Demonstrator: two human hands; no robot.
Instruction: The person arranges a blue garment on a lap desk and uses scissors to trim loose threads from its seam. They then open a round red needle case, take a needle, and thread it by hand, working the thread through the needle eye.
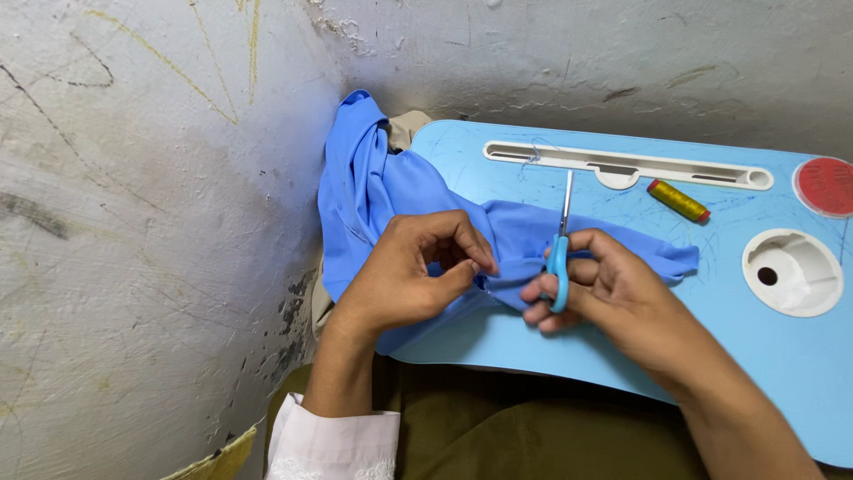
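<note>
A blue garment (382, 187) lies bunched over the left end of a light blue lap table (675, 329) and hangs off its left edge. My left hand (409, 271) pinches a fold of the blue cloth between thumb and fingers. My right hand (604, 289) holds small scissors with light blue handles (558, 267); the metal blades point up and away from me, over the cloth. Both hands meet at the same fold near the table's front edge.
A spool of yellow thread (677, 201) lies on the table at the back right. A long white slot (622, 164) runs along the table's far edge, a white round cup recess (793, 271) sits at right, a red disc (826, 187) beyond it. A scuffed wall stands close on the left and behind.
</note>
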